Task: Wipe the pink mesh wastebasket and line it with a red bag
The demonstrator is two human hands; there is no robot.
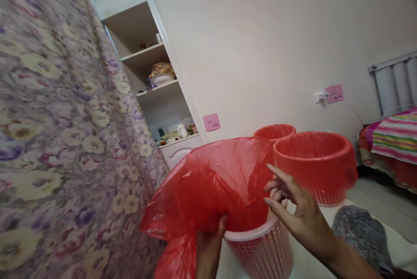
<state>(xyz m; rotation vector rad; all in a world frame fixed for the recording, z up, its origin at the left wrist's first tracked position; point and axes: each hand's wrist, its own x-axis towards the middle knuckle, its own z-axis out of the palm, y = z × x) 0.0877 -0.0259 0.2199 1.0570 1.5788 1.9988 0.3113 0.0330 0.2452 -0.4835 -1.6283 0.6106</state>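
Both hands work: left hand [208,244] grips red bag [208,183] at basket [260,248]; right hand [293,209] spread loosely open.

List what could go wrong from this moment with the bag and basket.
1. The bag billows loose and sits mostly off to one side of the basket; it may slip off the rim.
2. Only the left hand grips the bag, at the rim; the right hand is open, so the thin film may tear or pull free.
3. The light basket might tip.
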